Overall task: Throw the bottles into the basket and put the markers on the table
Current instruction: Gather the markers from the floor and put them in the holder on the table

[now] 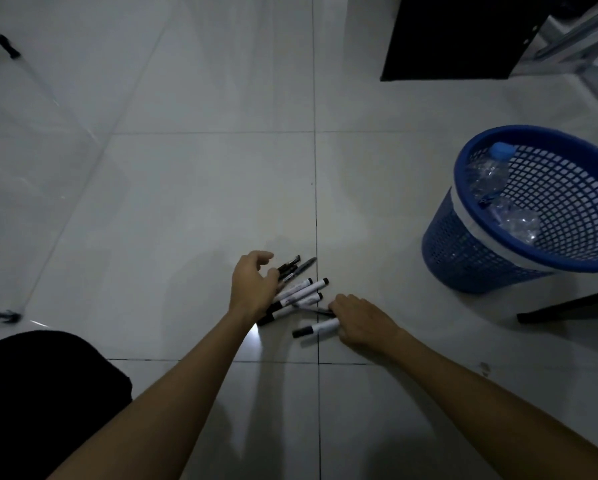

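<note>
A: Hand poses, relative to the marker pile [299,294] on the floor [186,202]?

B: Left hand [254,284] hovered over the pile's left edge, forearm extended, fingers curled and parted, touching the dark pens. Right hand [359,322] lay palm-down at the pile's right, fingers bent onto one marker [316,329]; grip closure could not be told.

A: Bottles?

B: Two clear bottles [491,176] sat inside the blue basket [477,251], well right of the pile.
</note>
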A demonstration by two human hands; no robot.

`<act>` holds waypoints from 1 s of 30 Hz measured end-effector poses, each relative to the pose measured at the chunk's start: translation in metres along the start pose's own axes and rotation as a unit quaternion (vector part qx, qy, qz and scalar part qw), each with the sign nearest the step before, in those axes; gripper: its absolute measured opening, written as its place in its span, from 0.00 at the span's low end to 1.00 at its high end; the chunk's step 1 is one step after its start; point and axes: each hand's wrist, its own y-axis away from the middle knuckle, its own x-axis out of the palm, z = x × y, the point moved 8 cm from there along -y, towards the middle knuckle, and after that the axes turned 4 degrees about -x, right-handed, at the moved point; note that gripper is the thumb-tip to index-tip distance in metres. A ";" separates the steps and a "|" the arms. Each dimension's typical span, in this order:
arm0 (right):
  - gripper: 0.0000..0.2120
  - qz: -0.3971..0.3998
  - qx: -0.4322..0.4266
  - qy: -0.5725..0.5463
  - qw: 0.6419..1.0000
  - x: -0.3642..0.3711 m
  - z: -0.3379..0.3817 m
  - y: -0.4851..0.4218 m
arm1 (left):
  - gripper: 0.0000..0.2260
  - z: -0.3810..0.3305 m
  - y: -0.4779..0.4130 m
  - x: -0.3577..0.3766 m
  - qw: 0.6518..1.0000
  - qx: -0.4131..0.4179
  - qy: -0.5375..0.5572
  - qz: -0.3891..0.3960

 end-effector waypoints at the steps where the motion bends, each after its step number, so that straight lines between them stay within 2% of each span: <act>1: 0.04 -0.012 0.015 -0.060 0.998 -0.007 0.000 -0.003 | 0.13 0.002 0.003 -0.006 0.998 -0.023 0.045 -0.022; 3: 0.02 -0.053 0.048 -0.174 0.982 -0.027 0.003 -0.012 | 0.13 0.007 0.013 -0.006 0.985 -0.086 0.148 -0.018; 5: 0.03 -0.071 0.063 -0.241 0.966 -0.045 0.014 -0.025 | 0.14 0.007 0.024 0.015 0.948 -0.157 0.265 0.081; 7: 0.08 -0.049 0.063 -0.260 0.962 -0.053 0.031 -0.039 | 0.16 0.002 0.033 0.032 0.894 -0.202 0.362 0.169; 9: 0.14 -0.023 0.053 -0.240 0.969 -0.053 0.046 -0.049 | 0.21 -0.002 0.035 0.037 0.868 -0.208 0.403 0.202; 11: 0.15 -0.013 0.050 -0.244 0.968 -0.054 0.060 -0.056 | 0.24 0.004 0.032 0.037 0.858 -0.221 0.424 0.187; 13: 0.21 -0.001 0.008 -0.251 0.968 -0.054 0.077 -0.063 | 0.19 0.015 0.026 0.030 0.863 -0.240 0.423 0.137; 16: 0.21 0.020 -0.045 -0.207 0.977 -0.051 0.086 -0.064 | 0.16 0.035 0.017 0.011 0.840 -0.285 0.462 0.017; 18: 0.21 0.019 -0.028 -0.170 0.985 -0.046 0.073 -0.064 | 0.14 0.049 0.012 -0.008 0.823 -0.288 0.485 -0.068; 20: 0.22 0.038 -0.023 -0.096 0.994 -0.034 0.061 -0.064 | 0.13 0.060 0.009 -0.019 0.809 -0.289 0.499 -0.112; 22: 0.22 0.070 -0.027 0.001 0.997 -0.019 0.054 -0.061 | 0.13 0.070 0.008 -0.022 0.798 -0.302 0.507 -0.121; 24: 0.21 0.053 -0.038 0.053 0.996 -0.009 0.053 -0.059 | 0.12 0.076 0.008 -0.022 0.800 -0.318 0.497 -0.109; 28: 0.18 0.022 -0.028 0.073 0.997 0.001 0.054 -0.059 | 0.11 0.080 0.008 -0.023 0.804 -0.333 0.487 -0.077; 30: 0.14 0.035 -0.008 0.061 0.998 0.010 0.052 -0.055 | 0.11 0.083 0.008 -0.024 0.807 -0.343 0.476 -0.066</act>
